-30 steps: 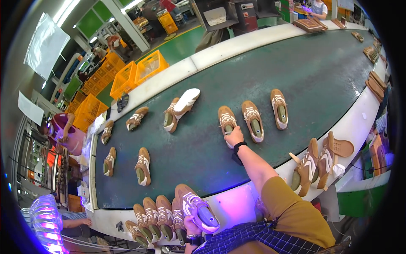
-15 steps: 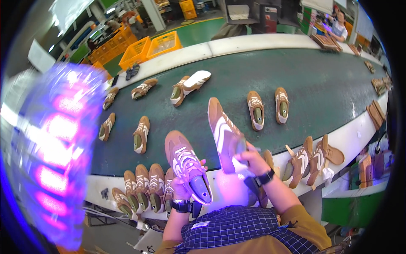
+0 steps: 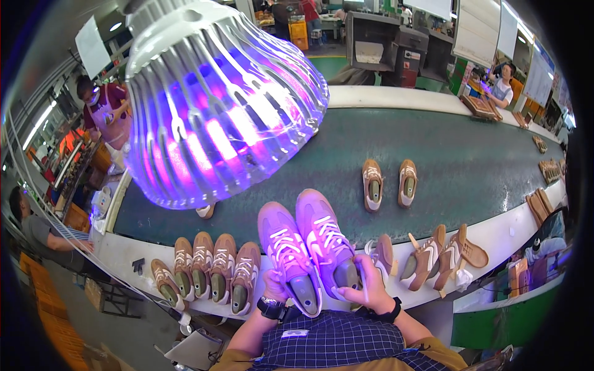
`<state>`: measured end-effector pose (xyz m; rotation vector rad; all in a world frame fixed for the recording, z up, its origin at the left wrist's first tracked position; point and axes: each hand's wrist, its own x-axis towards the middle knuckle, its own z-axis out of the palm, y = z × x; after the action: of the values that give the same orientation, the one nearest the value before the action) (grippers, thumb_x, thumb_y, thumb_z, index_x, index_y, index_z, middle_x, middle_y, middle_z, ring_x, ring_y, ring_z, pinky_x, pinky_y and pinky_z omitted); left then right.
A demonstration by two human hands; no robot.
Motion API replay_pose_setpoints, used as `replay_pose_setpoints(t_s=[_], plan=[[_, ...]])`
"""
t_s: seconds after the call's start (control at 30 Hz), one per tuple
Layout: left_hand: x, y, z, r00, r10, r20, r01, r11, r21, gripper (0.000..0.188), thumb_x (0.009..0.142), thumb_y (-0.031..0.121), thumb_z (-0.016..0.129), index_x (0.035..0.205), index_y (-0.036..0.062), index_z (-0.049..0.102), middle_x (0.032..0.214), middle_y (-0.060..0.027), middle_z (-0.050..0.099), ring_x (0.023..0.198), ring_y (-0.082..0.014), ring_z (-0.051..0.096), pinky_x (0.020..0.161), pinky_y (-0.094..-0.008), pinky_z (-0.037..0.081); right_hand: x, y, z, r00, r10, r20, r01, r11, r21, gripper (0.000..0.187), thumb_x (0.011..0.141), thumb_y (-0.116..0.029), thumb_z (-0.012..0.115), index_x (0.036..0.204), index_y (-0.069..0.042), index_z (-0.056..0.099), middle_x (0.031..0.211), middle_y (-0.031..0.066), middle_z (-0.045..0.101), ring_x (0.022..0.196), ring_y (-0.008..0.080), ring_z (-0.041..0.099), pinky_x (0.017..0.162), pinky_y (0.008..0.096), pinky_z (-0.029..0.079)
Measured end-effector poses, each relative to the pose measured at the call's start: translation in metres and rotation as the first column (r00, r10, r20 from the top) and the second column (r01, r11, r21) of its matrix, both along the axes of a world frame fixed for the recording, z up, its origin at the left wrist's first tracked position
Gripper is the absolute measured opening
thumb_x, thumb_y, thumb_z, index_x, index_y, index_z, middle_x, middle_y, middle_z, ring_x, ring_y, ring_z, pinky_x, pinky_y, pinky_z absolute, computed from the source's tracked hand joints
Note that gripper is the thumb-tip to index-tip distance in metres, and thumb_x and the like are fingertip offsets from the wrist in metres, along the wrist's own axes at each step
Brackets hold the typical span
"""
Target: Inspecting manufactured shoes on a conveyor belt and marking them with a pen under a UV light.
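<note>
Two brown sneakers with white laces and white side stripes are held side by side, toes pointing away, tinted violet by the lamp. My left hand point(image 3: 275, 287) is closed around the heel end of the left sneaker point(image 3: 278, 232). The right sneaker point(image 3: 316, 216) is gripped near its heel by my right hand point(image 3: 375, 289), the thumb by the shoe opening. Green shoe lasts fill both openings. Just beyond my right hand, another brown sneaker point(image 3: 383, 252) stands on the white ledge, partly hidden.
A large glowing violet lamp point(image 3: 223, 117) hangs at upper left, hiding part of the green conveyor point(image 3: 445, 154). Two sneakers stand on the belt. Several more sneakers point(image 3: 221, 272) line the white ledge at left, others point(image 3: 427, 260) at right. Co-workers stand at far left and far right.
The right sneaker has come in from the right, turned from side-on to upright beside the left one. My view has shifted, so the lamp now covers the belt's far left.
</note>
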<state>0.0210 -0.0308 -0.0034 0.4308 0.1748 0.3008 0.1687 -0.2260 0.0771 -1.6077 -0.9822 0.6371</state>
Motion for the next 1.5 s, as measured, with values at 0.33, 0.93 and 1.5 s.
replay_pose_setpoints(t_s=[0.33,0.93,1.5], plan=[[-0.019,0.001,-0.012,0.999,-0.002,0.046,0.007,0.993,-0.120,0.068,0.059,0.025,0.057,0.121,-0.0016,0.047,0.111,-0.0195,0.057,0.102,-0.0351,0.057,0.094,-0.0458,0.044,0.006,0.033,-0.045,0.363,0.416,-0.833,-0.141,0.909,0.392,0.076,0.073,-0.036,0.073,0.130,-0.001,0.038,0.127,0.0135,0.049,0.113,0.0219,0.051,0.093,0.0336,0.043],[-0.008,-0.003,0.023,0.996,0.085,-0.022,-0.083,0.995,0.058,0.080,0.055,0.017,0.057,0.131,-0.0006,0.038,0.123,-0.0179,0.051,0.116,-0.0331,0.049,0.104,-0.0421,0.037,0.029,0.010,-0.033,0.317,0.128,-0.940,0.169,0.967,0.188,0.060,0.082,-0.032,0.065,0.128,-0.001,0.041,0.121,0.0121,0.054,0.110,0.0221,0.054,0.099,0.0372,0.042],[0.014,0.001,0.027,0.879,0.417,-0.232,-0.448,0.889,-0.096,0.055,0.077,0.023,0.061,0.128,0.0098,0.044,0.122,-0.0089,0.054,0.114,-0.0255,0.051,0.097,-0.0459,0.043,0.021,0.022,-0.027,0.418,0.002,-0.908,0.545,0.799,0.252,0.037,0.087,-0.015,0.059,0.121,-0.005,0.047,0.107,0.0081,0.060,0.092,0.0183,0.062,0.072,0.0313,0.055]])
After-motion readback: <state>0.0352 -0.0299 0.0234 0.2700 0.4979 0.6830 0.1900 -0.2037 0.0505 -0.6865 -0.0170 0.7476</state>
